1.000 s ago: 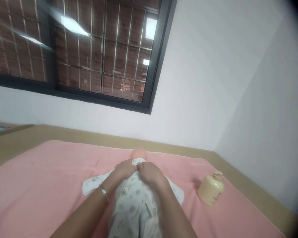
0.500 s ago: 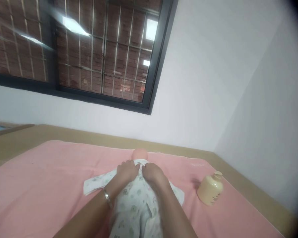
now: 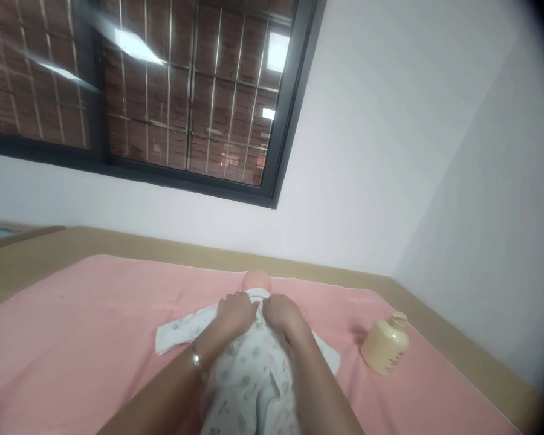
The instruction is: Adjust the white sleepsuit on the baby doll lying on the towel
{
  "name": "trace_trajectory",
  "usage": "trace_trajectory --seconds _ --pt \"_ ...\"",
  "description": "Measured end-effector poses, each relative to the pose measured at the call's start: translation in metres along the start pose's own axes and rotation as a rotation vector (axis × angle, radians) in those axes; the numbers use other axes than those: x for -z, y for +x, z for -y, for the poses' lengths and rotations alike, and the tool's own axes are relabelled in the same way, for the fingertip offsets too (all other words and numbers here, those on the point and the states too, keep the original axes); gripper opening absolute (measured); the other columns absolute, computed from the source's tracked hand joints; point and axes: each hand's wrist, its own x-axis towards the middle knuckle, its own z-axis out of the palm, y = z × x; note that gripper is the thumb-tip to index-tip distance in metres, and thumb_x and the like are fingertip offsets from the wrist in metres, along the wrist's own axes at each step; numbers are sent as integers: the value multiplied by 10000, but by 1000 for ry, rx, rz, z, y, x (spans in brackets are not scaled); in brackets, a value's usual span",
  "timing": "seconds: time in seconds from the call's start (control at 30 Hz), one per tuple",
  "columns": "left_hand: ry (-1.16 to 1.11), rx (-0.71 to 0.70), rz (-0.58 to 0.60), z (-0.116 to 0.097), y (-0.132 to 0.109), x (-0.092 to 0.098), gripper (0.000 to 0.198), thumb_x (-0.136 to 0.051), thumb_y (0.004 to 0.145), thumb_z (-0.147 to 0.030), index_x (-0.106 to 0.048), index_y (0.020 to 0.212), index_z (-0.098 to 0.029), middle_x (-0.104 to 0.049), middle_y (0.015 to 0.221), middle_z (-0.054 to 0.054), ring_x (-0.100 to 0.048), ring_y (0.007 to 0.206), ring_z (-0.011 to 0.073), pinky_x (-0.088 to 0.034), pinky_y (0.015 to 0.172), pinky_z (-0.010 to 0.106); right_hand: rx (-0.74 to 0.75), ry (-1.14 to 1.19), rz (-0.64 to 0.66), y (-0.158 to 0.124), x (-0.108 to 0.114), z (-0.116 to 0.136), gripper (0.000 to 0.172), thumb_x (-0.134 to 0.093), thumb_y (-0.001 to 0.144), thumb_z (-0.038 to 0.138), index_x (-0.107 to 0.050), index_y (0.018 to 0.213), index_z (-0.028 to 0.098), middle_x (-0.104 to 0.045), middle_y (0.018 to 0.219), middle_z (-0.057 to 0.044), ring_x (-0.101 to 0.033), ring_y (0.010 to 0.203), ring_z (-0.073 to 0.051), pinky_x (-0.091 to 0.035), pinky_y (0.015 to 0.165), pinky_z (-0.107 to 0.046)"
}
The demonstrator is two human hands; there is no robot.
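Note:
A baby doll lies on its back in a white patterned baby garment [image 3: 249, 362], its bare head [image 3: 256, 281] pointing toward the wall. My left hand [image 3: 236, 313], a silver bracelet on its wrist, pinches the cloth just below the neckline. Close beside it, my right hand [image 3: 281, 313] is closed on the other side of the same front opening. The fingertips are partly hidden by the hands themselves. One sleeve [image 3: 185, 328] spreads flat to the left; the other [image 3: 329, 355] shows in part behind my right forearm. Lower down, the front falls in folds.
A pink sheet [image 3: 95, 326] covers most of the tan tabletop [image 3: 140, 240]. To the right stands a cream bottle [image 3: 385, 344] with a narrow neck. Behind the table are a white wall [image 3: 353, 151] and a dark-framed barred window [image 3: 272, 187].
Both hands have shifted slightly and stay closed on the garment. The cloth at the neckline now lies flatter under the head, and the front looks a little smoother.

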Motion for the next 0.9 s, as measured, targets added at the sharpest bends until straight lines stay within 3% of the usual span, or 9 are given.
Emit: trace_trajectory --seconds 0.07,0.13,0.23,0.3,0.37,0.47,0.6,0.77,0.9 --pt "-105 -23 68 7 3 4 549 -291 880 -556 -593 1121 -166 -628 1108 161 -583 995 306 -420 805 400 25 -25 -15 -4 2 3 387 -350 919 322 -666 1011 119 -646 1034 -174 -613 930 -294 -457 749 -354" --pt "-99 -12 44 7 2 4 544 -298 876 -555 -602 1108 -170 -639 1087 152 -585 983 311 -404 836 434 37 -33 -24 -4 1 3 392 -339 924 325 -667 1009 128 -651 1023 -167 -614 932 -286 -458 751 -349" --pt "74 -22 -73 -3 -7 -1 376 -379 888 -378 -648 1008 -144 -660 1018 154 -583 971 314 -294 948 518 4 -24 -19 4 -4 1 464 -258 951 313 -658 1053 99 -637 1071 -180 -601 985 -285 -451 795 -365" --pt "139 -86 -75 -9 -12 -2 249 -454 846 -237 -673 920 -143 -669 981 142 -586 972 298 -242 994 511 -20 -18 -12 8 -5 -2 515 -204 964 314 -642 1092 75 -624 1103 -190 -600 994 -285 -453 796 -367" --pt "126 -122 -32 -10 -13 0 232 -459 837 -207 -680 868 -145 -674 957 134 -598 955 287 -284 976 477 -22 -22 -6 8 -4 -2 530 -195 966 323 -641 1093 66 -623 1103 -195 -605 983 -286 -457 787 -365" --pt "20 -74 11 -1 -7 6 411 -321 914 -371 -668 938 -153 -672 981 137 -613 922 292 -400 849 430 6 -54 -1 -2 3 2 454 -289 944 324 -669 1025 87 -642 1055 -187 -609 971 -297 -452 792 -368" --pt "-132 -43 77 10 0 7 546 -226 902 -535 -623 1068 -198 -650 1078 123 -608 949 284 -439 780 391 38 -104 -8 -8 6 8 379 -354 914 302 -679 981 118 -658 1007 -171 -620 938 -289 -458 766 -352" --pt "123 37 -109 -8 -11 -7 506 -301 909 -429 -612 1072 -64 -626 1045 225 -585 949 326 -418 780 441 18 -22 -9 10 -6 -4 514 -223 957 333 -660 1038 74 -637 1066 -193 -602 987 -291 -449 806 -368" --pt "195 -44 -130 -13 -15 -11 439 -309 907 -326 -608 1086 -59 -601 1079 242 -574 958 329 -418 755 438 -2 11 3 16 -10 -11 603 -143 970 375 -648 1063 58 -628 1091 -198 -608 980 -273 -451 804 -347"
